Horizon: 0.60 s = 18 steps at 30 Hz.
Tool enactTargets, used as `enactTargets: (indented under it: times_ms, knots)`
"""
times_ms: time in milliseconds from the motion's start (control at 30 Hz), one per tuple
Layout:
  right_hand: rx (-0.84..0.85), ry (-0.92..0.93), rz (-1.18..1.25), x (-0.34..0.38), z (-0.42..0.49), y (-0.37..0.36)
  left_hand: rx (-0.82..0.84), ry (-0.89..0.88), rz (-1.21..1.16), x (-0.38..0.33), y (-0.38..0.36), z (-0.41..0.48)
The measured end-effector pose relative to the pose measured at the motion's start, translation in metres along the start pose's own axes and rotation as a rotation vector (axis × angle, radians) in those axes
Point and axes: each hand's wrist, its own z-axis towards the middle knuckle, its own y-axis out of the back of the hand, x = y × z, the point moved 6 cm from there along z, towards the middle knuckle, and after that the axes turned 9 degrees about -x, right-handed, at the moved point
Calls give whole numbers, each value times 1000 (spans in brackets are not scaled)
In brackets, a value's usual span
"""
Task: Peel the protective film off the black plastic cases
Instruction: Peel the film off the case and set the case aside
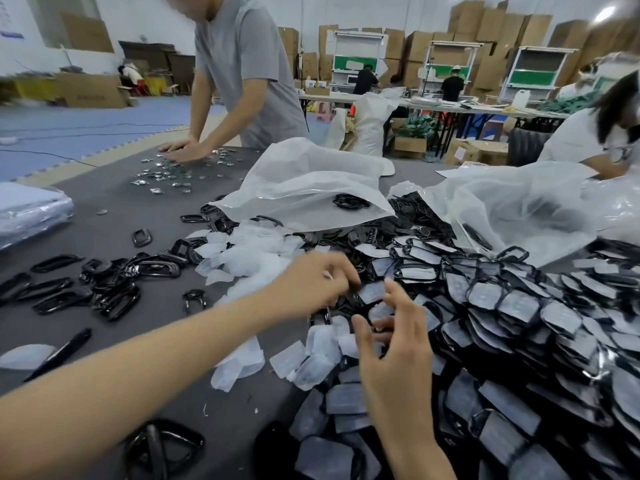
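**q:** ok so where are the cases at, and what are the hands doing?

**a:** the black plastic cases [519,306] that have film on them are heaped in a big pile on the right side of the grey table [86,202], spilling out from under a clear plastic bag [512,209]. both hands are at the pile's near-left edge. the left hand [311,285] reaches in with its fingers curled down onto the cases. it's blurry, so can't tell if it's actually pinching anything. the right hand [394,344] is just beside it, fingers spread apart and loosely bent, nothing plainly gripped.

**q:** and the peeled stuff?

**a:** loose film pieces [256,254] sit in a whitish heap just behind the left hand, with more lying under the forearm side. bare cases [104,289] are scattered over the left part of the table, apart from the pile. across the table a person in a grey shirt [242,64] has both hands down on some small shiny parts [162,174]. another person in white [581,140] is at the far right.
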Motion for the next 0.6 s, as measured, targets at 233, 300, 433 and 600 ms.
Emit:
enactTargets:
  times_ms: [233, 300, 433, 600]
  knots:
    - [175, 38, 184, 3, -1, -9, 212, 347, -549, 19, 1, -93]
    - [309, -34, 278, 9, -8, -19, 194, 361, -567, 23, 10, -96]
    - [305, -13, 275, 16, -12, -22, 169, 317, -495, 32, 22, -88]
    - [110, -251, 308, -12, -1, -5, -387, 244, 506, 99, 106, -56]
